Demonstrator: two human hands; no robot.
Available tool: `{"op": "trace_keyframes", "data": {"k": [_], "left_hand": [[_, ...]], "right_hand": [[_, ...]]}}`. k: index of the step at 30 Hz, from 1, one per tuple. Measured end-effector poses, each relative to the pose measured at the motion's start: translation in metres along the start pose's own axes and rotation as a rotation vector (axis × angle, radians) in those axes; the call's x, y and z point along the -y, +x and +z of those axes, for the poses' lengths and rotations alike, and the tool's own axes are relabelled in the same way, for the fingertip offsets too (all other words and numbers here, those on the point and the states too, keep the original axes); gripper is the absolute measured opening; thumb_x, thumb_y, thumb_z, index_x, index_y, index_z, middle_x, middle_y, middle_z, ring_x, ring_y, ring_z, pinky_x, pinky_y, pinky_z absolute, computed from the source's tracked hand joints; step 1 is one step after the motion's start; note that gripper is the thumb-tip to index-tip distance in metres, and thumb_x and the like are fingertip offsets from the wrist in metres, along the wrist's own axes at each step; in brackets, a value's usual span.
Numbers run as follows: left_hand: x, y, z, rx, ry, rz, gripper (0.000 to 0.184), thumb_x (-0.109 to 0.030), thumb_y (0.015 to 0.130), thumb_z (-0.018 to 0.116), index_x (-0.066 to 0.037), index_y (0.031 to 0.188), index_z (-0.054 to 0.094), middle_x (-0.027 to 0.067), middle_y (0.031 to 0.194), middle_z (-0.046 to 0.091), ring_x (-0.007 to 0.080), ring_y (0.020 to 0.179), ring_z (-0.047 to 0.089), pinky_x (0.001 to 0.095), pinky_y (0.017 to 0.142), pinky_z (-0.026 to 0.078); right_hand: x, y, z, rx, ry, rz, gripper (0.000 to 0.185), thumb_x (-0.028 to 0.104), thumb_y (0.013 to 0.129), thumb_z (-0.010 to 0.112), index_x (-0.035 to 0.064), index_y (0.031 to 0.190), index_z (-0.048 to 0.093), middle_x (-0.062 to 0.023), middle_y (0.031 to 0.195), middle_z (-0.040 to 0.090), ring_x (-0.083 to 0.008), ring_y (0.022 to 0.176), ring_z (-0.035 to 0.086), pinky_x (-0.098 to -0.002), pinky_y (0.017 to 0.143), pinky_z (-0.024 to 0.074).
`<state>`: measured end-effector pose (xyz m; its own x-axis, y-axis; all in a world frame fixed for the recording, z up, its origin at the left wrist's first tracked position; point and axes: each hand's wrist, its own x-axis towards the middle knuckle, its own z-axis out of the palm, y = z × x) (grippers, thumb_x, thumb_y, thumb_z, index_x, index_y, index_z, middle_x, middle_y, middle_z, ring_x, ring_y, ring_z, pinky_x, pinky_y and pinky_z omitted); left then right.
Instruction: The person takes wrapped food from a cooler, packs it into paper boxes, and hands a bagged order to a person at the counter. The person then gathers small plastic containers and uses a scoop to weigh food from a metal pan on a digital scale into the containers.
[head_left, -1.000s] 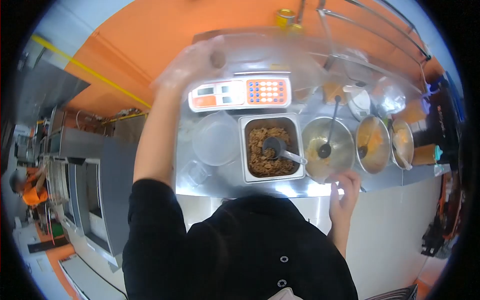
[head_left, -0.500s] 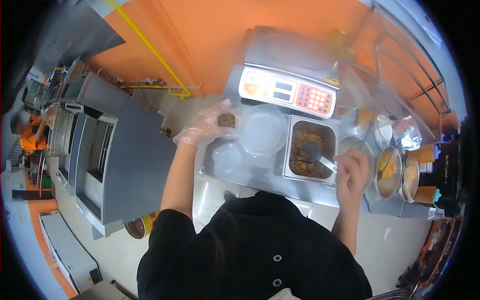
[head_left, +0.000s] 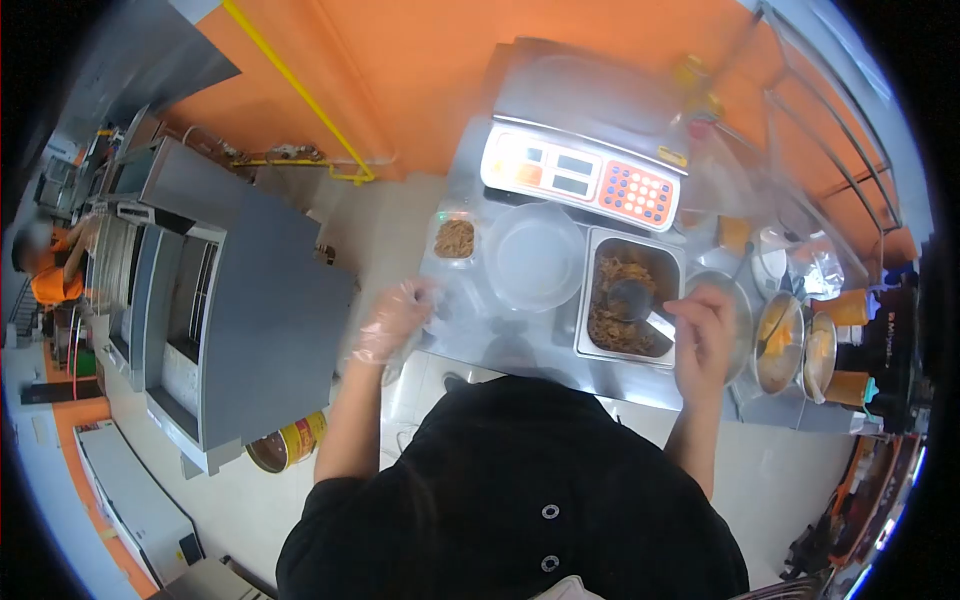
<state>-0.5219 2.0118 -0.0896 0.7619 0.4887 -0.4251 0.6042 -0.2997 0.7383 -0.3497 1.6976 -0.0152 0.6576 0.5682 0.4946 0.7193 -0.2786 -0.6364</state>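
My left hand (head_left: 398, 320), in a clear plastic glove, pinches the left edge of an empty clear plastic container (head_left: 458, 299) at the counter's left edge. Just above it stands a small clear tub (head_left: 455, 238) filled with shredded brown food. My right hand (head_left: 705, 335) is bare, its curled fingers at the handle end of a dark scoop (head_left: 629, 299). The scoop's bowl rests in brown shredded food inside a deep metal pan (head_left: 583, 325). Between the tub and the pan is a round translucent bowl (head_left: 534, 257).
A digital scale (head_left: 580, 175) stands behind the pan. Metal bowls (head_left: 776, 345) with yellow contents and orange-filled bottles (head_left: 845, 307) are on the right. A metal rack (head_left: 820, 140) rises at the back right. Grey kitchen equipment (head_left: 265, 300) and a distant person (head_left: 55, 275) are at left.
My left hand has set down the food-filled tub at the counter's left side and moved down to the empty container. My right hand has moved to the scoop's handle. The view has swung left.
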Motion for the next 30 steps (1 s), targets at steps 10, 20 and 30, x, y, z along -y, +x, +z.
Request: {"op": "trace_keyframes", "data": {"k": [10, 20, 30], "left_hand": [[-0.208, 0.241, -0.003, -0.121, 0.700, 0.621, 0.034, -0.017, 0.086, 0.050, -0.002, 0.114, 0.060, 0.0168, 0.111, 0.062, 0.0305, 0.104, 0.059, 0.0404, 0.084, 0.049], [-0.245, 0.180, -0.009, -0.380, 0.253, 0.454, 0.059, -0.046, 0.089, 0.050, -0.005, 0.130, 0.049, 0.0194, 0.127, 0.053, 0.0317, 0.116, 0.053, 0.0402, 0.097, 0.040], [-0.080, 0.049, 0.022, 0.448, 0.171, 0.327, 0.044, -0.024, 0.091, 0.057, -0.005, 0.129, 0.048, 0.0069, 0.099, 0.065, 0.0131, 0.076, 0.059, 0.0271, 0.074, 0.049]], "right_hand": [[-0.035, -0.028, -0.018, 0.382, -0.484, 0.221, 0.030, 0.016, 0.077, 0.066, 0.0123, 0.106, 0.059, -0.0056, 0.101, 0.057, -0.0262, 0.095, 0.056, -0.0416, 0.077, 0.0457], [-0.047, -0.037, -0.005, 0.287, -0.693, 0.314, 0.027, 0.016, 0.074, 0.067, 0.0133, 0.100, 0.062, -0.0045, 0.098, 0.055, -0.0248, 0.094, 0.052, -0.0410, 0.076, 0.0411], [-0.038, -0.005, 0.004, 0.537, -0.589, 0.433, 0.012, 0.019, 0.084, 0.056, 0.0070, 0.084, 0.056, -0.0105, 0.073, 0.062, -0.0304, 0.070, 0.062, -0.0448, 0.060, 0.0463]]}}
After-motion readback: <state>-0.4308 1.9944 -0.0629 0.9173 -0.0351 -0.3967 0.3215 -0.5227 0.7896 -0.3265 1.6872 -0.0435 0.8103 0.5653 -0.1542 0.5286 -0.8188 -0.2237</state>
